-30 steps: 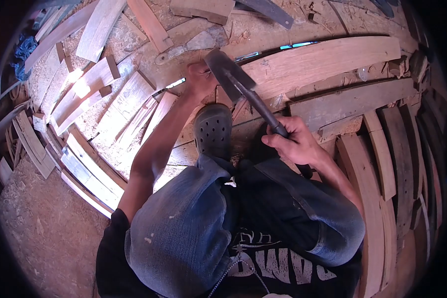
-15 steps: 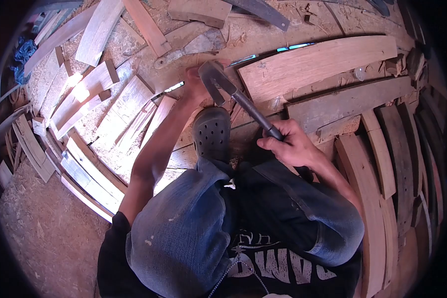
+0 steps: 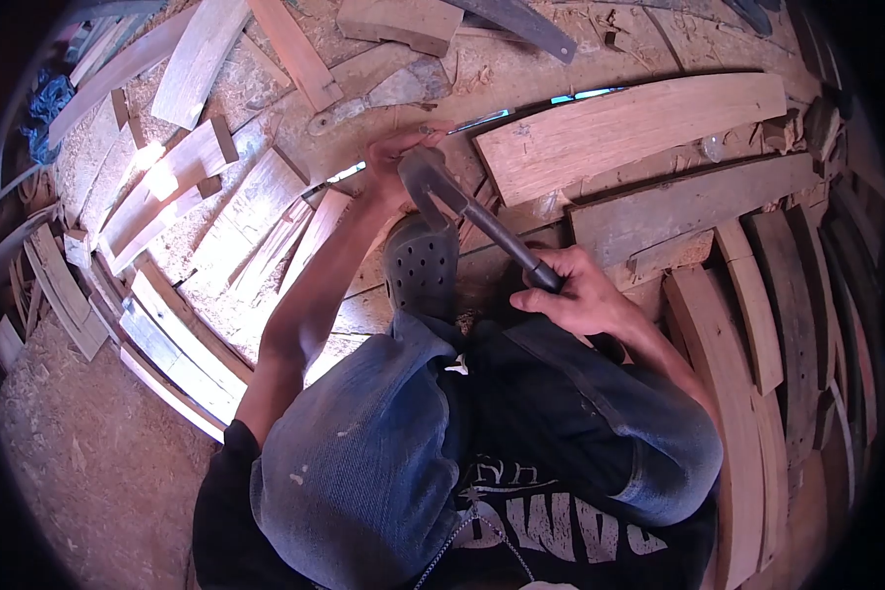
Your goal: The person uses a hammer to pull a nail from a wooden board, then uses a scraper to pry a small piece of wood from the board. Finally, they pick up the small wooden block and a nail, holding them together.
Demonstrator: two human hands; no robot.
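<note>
Adze (image 3: pixel 500 233) is held aslant above the wood-strewn floor (image 3: pixel 108 452), with the head away from the body and the handle coming back to the right. On this floor, the curved plank (image 3: pixel 629 128) lies ahead and to the right; just beside its nearer edge lies the brownish board (image 3: pixel 698 202). Next in size, the grey clog (image 3: pixel 418 270) with round holes is partly behind the adze head. Right hand (image 3: pixel 580 293) has its grip closed around the handle, near the end. Left hand (image 3: pixel 391 157) is partly hidden by the adze head; I cannot tell how open its grip is, nor what it holds.
</note>
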